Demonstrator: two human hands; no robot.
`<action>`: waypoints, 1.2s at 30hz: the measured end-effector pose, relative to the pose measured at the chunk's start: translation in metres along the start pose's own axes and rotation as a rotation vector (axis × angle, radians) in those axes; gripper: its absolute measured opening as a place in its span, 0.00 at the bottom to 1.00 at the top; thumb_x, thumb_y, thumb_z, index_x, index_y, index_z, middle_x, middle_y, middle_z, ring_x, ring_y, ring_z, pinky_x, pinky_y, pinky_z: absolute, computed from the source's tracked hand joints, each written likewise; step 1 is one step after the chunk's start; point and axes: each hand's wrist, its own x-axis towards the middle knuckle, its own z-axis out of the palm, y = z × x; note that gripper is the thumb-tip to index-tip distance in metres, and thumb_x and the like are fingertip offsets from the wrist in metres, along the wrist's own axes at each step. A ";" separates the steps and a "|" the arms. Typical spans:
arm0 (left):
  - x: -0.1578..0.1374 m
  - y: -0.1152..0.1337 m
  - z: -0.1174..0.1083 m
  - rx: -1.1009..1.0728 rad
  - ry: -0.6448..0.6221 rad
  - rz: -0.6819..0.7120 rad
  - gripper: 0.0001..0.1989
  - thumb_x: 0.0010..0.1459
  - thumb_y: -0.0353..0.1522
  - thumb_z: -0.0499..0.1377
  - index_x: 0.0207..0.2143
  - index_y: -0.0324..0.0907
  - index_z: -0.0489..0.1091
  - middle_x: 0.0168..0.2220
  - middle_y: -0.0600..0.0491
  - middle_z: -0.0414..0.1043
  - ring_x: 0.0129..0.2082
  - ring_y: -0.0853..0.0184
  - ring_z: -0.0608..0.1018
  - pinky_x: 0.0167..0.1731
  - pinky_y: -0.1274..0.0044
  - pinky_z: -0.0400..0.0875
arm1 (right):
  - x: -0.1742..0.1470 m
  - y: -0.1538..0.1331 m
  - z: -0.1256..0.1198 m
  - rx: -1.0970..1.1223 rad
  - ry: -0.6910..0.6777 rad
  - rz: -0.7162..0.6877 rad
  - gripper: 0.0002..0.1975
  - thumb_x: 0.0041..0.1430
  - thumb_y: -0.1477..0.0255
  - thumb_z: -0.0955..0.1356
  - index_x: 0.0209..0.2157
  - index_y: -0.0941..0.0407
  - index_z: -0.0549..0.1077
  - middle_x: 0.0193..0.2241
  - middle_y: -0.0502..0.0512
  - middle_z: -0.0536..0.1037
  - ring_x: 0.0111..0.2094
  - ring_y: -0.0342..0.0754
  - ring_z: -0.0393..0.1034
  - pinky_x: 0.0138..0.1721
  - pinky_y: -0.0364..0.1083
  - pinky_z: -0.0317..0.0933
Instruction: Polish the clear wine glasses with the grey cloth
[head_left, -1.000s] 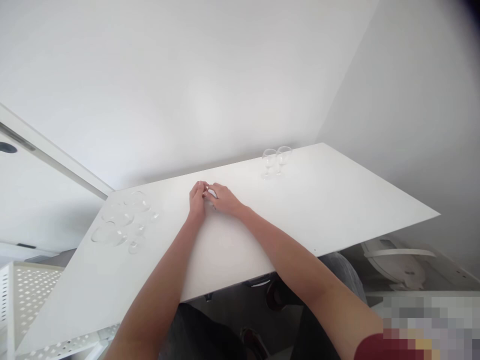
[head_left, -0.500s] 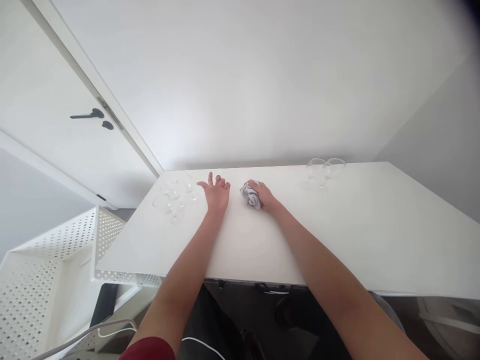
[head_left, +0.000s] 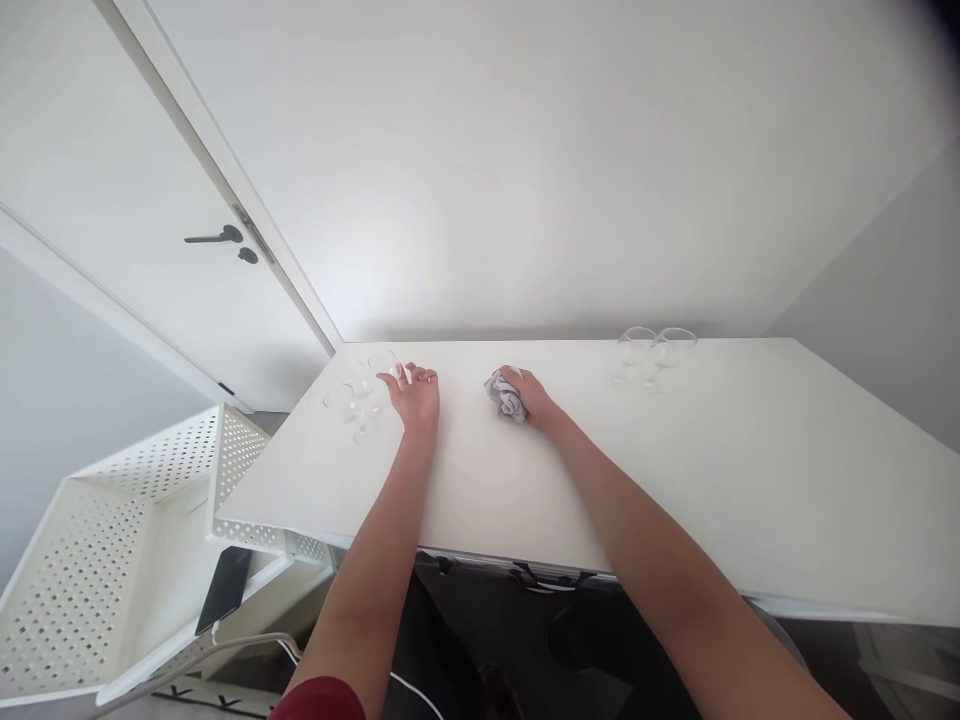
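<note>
In the head view, a crumpled grey cloth (head_left: 505, 395) is seen near the middle of the white table (head_left: 487, 490), bunched in the person's right hand (head_left: 534, 396). The cloth is grasped from its right side, with the fingers curled over it; whether it is pressed on the table cannot be told.

To the left of the cloth, and apart from it, the left hand (head_left: 417, 402) is extended with thumb and fingers spread; nothing is seen to be gripped by it. Just beside that hand, a cluster of stemmed glasses (head_left: 341, 402) is noted, three by appearance, upright and close together. The thumb is overlapped in view with the farthest glass; contact cannot be confirmed.

The step in hand is judged to be a reach toward the cluster, with the cloth held ready. For the next move, a light grip on one glass appears to be called for, with its neighbours left unknocked; care is advised, as the clear edges are hard to make out.

On the right part of the table, well apart from both hands, a pair of similar glasses (head_left: 637, 348) is found upright near the back edge. Beyond the table, a door handle (head_left: 217, 236) and a perforated white shelf unit (head_left: 75, 580) are recorded at left.
</note>
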 end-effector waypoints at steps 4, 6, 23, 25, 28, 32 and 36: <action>0.005 0.005 -0.006 0.183 -0.043 0.099 0.29 0.63 0.61 0.53 0.38 0.45 0.66 0.34 0.53 0.68 0.27 0.73 0.67 0.32 0.77 0.67 | 0.000 0.000 -0.001 0.004 0.007 0.003 0.26 0.51 0.45 0.77 0.33 0.55 0.76 0.26 0.53 0.75 0.25 0.47 0.69 0.20 0.44 0.66; 0.006 0.006 -0.008 0.256 -0.068 0.132 0.31 0.62 0.64 0.51 0.38 0.45 0.67 0.34 0.52 0.68 0.27 0.72 0.67 0.33 0.76 0.67 | 0.000 0.000 -0.001 0.005 0.007 0.010 0.26 0.51 0.45 0.77 0.32 0.55 0.75 0.26 0.53 0.75 0.25 0.47 0.69 0.20 0.44 0.66; -0.022 -0.039 0.005 0.727 -0.388 -0.082 0.17 0.59 0.44 0.69 0.46 0.47 0.76 0.64 0.46 0.70 0.30 0.74 0.71 0.38 0.75 0.71 | 0.008 -0.009 -0.016 0.246 0.305 -0.247 0.31 0.56 0.40 0.70 0.46 0.52 0.79 0.38 0.55 0.80 0.40 0.49 0.75 0.40 0.47 0.71; -0.027 -0.042 0.006 0.790 -0.417 -0.074 0.18 0.57 0.43 0.71 0.46 0.46 0.76 0.61 0.44 0.74 0.29 0.74 0.70 0.36 0.75 0.70 | 0.012 -0.006 -0.017 0.265 0.352 -0.265 0.28 0.53 0.44 0.74 0.42 0.53 0.79 0.38 0.53 0.80 0.40 0.49 0.74 0.40 0.46 0.69; -0.033 -0.045 0.007 0.874 -0.460 -0.036 0.16 0.54 0.39 0.74 0.42 0.44 0.76 0.56 0.43 0.77 0.30 0.72 0.71 0.34 0.75 0.68 | 0.018 -0.001 -0.019 0.275 0.402 -0.301 0.21 0.47 0.54 0.78 0.38 0.53 0.78 0.39 0.51 0.79 0.39 0.46 0.72 0.38 0.44 0.67; -0.035 -0.050 0.006 0.949 -0.502 0.000 0.16 0.54 0.38 0.74 0.41 0.43 0.75 0.55 0.42 0.77 0.32 0.71 0.73 0.30 0.77 0.66 | 0.020 0.000 -0.018 0.255 0.406 -0.246 0.21 0.50 0.50 0.75 0.36 0.52 0.74 0.36 0.50 0.77 0.36 0.47 0.71 0.33 0.44 0.66; -0.031 -0.054 0.004 1.006 -0.446 0.041 0.20 0.54 0.38 0.74 0.47 0.45 0.74 0.54 0.45 0.78 0.25 0.76 0.68 0.26 0.78 0.64 | 0.013 -0.005 -0.010 0.212 0.203 -0.218 0.26 0.52 0.44 0.72 0.39 0.52 0.72 0.36 0.53 0.77 0.37 0.49 0.72 0.35 0.45 0.67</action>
